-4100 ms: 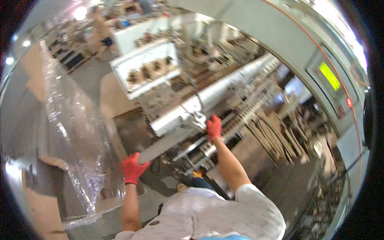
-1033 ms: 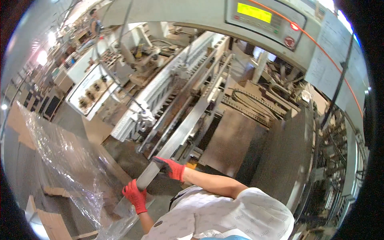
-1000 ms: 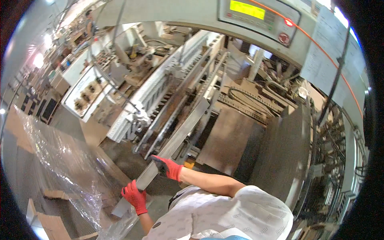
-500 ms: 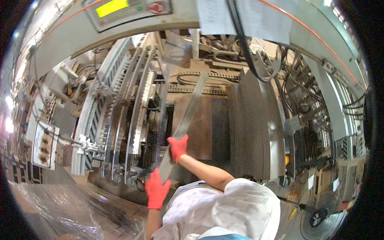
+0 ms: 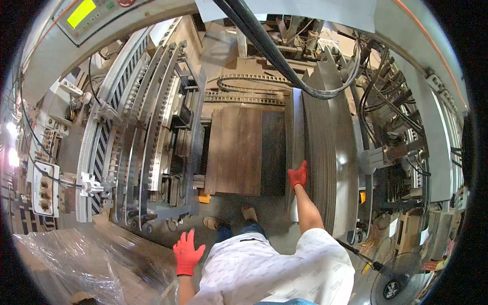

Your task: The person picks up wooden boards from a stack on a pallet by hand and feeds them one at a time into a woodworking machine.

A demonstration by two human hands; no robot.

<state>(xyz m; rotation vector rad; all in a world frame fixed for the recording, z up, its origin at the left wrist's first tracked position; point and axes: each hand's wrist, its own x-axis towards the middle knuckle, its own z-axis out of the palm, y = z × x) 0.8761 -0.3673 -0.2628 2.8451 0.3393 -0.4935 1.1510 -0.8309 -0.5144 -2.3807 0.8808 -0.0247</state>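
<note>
— Two red-gloved hands. Right hand (image 5: 298, 176) first: what is it at?

— A strip (image 5: 298, 129). Long, narrow, flat, straight-sided. Grey overall, with a pale, bluish-white sheen toward the far end; light again below the hand.

— Surface?

— Looks plain where it shows. The hand covers part of it.

— Position?

— Along the left side of the stack (image 5: 333, 137), running roughly parallel to the boards there. Whether it touches its neighbour: cannot tell.

— Compare the two.

— Stack: many thin, brown-grey boards, packed close, one patch of glare on its right part. Strip is visibly paler than most of it.

— Right fingers?

— One digit points up toward the far end, another out to the left; the rest are hard to make out. Gripping or merely resting on the strip: cannot tell.

— Left hand (image 5: 187, 252)?

— Fingers (image 5: 190, 237) spread, nothing held. Well apart from the strip, out on the body's left. Nearest item appears to be the film (image 5: 71, 264): clear, wrinkled, shiny.

— Between strip and left-hand machinery?

— A brown panel (image 5: 236, 150), lying flat, faint darker bands across it. A near-black sheet (image 5: 273, 152) adjoins its right edge.

— Lower right corner?

— A round fan (image 5: 391, 290), partly cut off by the dark rim.
</note>
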